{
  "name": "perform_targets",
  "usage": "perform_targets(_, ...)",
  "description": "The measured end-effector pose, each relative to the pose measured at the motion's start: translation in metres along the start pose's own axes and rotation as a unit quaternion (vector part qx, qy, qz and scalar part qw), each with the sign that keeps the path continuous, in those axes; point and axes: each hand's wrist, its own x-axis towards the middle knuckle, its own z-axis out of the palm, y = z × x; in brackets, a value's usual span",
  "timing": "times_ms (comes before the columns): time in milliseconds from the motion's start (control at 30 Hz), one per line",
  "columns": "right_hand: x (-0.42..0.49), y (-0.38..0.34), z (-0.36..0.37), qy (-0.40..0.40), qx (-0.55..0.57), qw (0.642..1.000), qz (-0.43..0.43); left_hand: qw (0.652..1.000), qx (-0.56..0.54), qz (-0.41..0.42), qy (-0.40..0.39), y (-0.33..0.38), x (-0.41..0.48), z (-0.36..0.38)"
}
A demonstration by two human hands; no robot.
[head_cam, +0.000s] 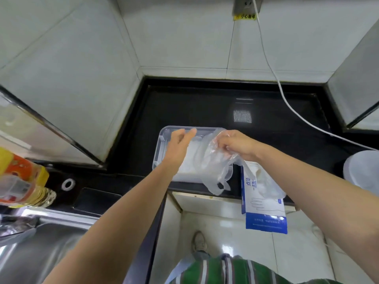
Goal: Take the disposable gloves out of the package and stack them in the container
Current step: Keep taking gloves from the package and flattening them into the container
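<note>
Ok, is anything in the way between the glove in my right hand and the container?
The right hand pinches the clear glove just above the right side of the container, which shows no lid. Only the open left hand hangs over its left part, above the stacked gloves inside. The glove's own way down looks free.

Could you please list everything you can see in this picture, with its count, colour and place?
container: one, clear, centre of the counter.
stacked gloves: a pile, count unclear, whitish, inside the container.
held glove: one, clear, hanging over the container's right side.
package: one, blue and white, right of the container, overhanging the counter edge.
counter: one, black, below the tiled wall.
cable: one, white, from the wall socket down across the counter.
bottle: one, yellow and orange, far left.
sink: one, steel, lower left.
tub: one, white, far right.
left hand: open, above the container.
right hand: fingers pinch the held glove.
</note>
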Motion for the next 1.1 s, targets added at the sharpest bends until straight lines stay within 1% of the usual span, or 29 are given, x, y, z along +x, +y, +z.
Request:
perform_targets(100, 0.01, -0.006, 0.009, -0.07, -0.046, 0.996, 0.03, 0.992, 0.049, -0.073, -0.095, 0.006, 0.004, -0.001)
perform_targets(167, 0.017, -0.005, 0.012, -0.099, -0.068, 0.992, 0.049, 0.98, 0.031, -0.099, -0.171, 0.003, 0.01, -0.008)
perform_targets(200, 0.019, -0.004, 0.011, -0.101, -0.083, 0.99, 0.056, 0.978, 0.016, -0.094, -0.187, 0.003, 0.01, -0.011)
perform_targets(233, 0.021, -0.004, 0.01, -0.092, -0.105, 0.988, 0.062, 0.979, 0.006, -0.088, -0.183, 0.001, 0.013, -0.014)
perform_targets(300, 0.027, -0.002, 0.009, -0.032, -0.167, 0.983, 0.07, 0.991, 0.062, -0.062, -0.096, -0.006, 0.02, -0.017)
perform_targets(333, 0.032, 0.0, 0.008, 0.011, -0.184, 0.981, 0.067, 0.988, 0.144, -0.033, -0.055, -0.008, 0.024, -0.018)
perform_targets(400, 0.042, 0.003, 0.006, 0.102, -0.184, 0.977, 0.044, 0.96, 0.277, 0.042, 0.015, -0.012, 0.028, -0.02)
perform_targets(433, 0.047, 0.003, 0.007, 0.149, -0.191, 0.97, 0.013, 0.951, 0.3, 0.065, 0.044, -0.014, 0.029, -0.021)
perform_targets(467, 0.051, 0.002, 0.01, 0.195, -0.214, 0.957, -0.034, 0.941, 0.324, 0.075, 0.057, -0.014, 0.029, -0.023)
perform_targets(533, 0.052, -0.005, 0.02, 0.27, -0.279, 0.907, -0.162, 0.915, 0.384, 0.099, 0.076, -0.017, 0.03, -0.023)
perform_targets(567, 0.051, -0.01, 0.028, 0.289, -0.285, 0.886, -0.222, 0.908, 0.399, 0.097, 0.086, -0.017, 0.03, -0.022)
perform_targets(600, 0.05, -0.014, 0.037, 0.283, -0.275, 0.881, -0.263, 0.906, 0.404, 0.092, 0.092, -0.017, 0.032, -0.021)
perform_targets(633, 0.05, -0.015, 0.045, 0.251, -0.262, 0.889, -0.28, 0.907, 0.4, 0.087, 0.096, -0.015, 0.033, -0.02)
perform_targets(667, 0.05, -0.014, 0.054, 0.206, -0.26, 0.903, -0.272, 0.907, 0.4, 0.085, 0.096, -0.016, 0.035, -0.019)
perform_targets(700, 0.053, -0.008, 0.061, 0.154, -0.281, 0.918, -0.235, 0.906, 0.406, 0.079, 0.09, -0.017, 0.037, -0.018)
perform_targets(733, 0.056, -0.001, 0.067, 0.105, -0.327, 0.922, -0.179, 0.903, 0.415, 0.074, 0.081, -0.019, 0.039, -0.018)
perform_targets(800, 0.063, 0.018, 0.073, 0.034, -0.42, 0.906, -0.052, 0.884, 0.456, 0.078, 0.058, -0.024, 0.041, -0.016)
perform_targets(867, 0.066, 0.035, 0.076, 0.001, -0.456, 0.889, 0.03, 0.858, 0.5, 0.098, 0.058, -0.031, 0.045, -0.015)
perform_targets(900, 0.068, 0.042, 0.078, -0.012, -0.465, 0.884, 0.05, 0.836, 0.532, 0.117, 0.065, -0.034, 0.046, -0.015)
perform_targets(967, 0.072, 0.049, 0.08, -0.037, -0.468, 0.88, 0.071, 0.774, 0.604, 0.172, 0.081, -0.036, 0.047, -0.013)
perform_targets(1000, 0.073, 0.051, 0.081, -0.042, -0.465, 0.881, 0.079, 0.752, 0.621, 0.204, 0.087, -0.036, 0.048, -0.012)
perform_targets(1033, 0.075, 0.052, 0.081, -0.044, -0.461, 0.882, 0.086, 0.744, 0.622, 0.231, 0.076, -0.034, 0.049, -0.009)
perform_targets(1067, 0.078, 0.053, 0.082, -0.045, -0.453, 0.885, 0.093, 0.747, 0.616, 0.245, 0.042, -0.035, 0.052, -0.005)
perform_targets(1100, 0.079, 0.053, 0.082, -0.045, -0.446, 0.889, 0.096, 0.76, 0.605, 0.24, -0.002, -0.035, 0.054, 0.0)
